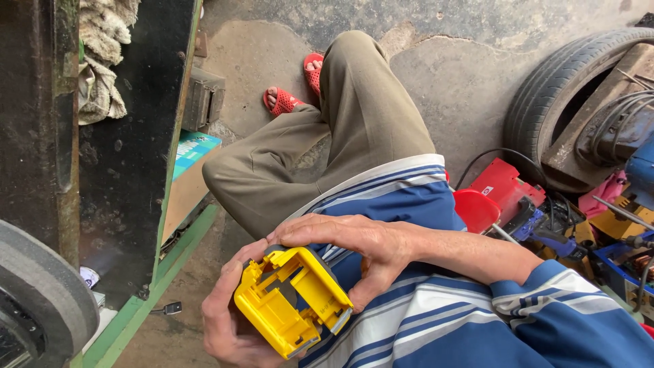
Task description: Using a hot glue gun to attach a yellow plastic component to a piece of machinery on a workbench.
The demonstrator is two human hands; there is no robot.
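A yellow plastic tool housing (291, 300) with black inner parts rests in my lap against my blue-and-white striped shirt. My left hand (225, 327) cups it from below and the left side. My right hand (347, 249) lies over its top edge, fingers curled across the housing, thumb at its right side. The open side of the housing faces up toward me.
A dark metal cabinet (129, 150) with a green frame stands at the left, a tyre (41, 293) at the bottom left. Another tyre (545, 95) lies at the right with red and blue power tools (518, 197) and cables. My legs and red sandals (293, 88) stretch over concrete floor.
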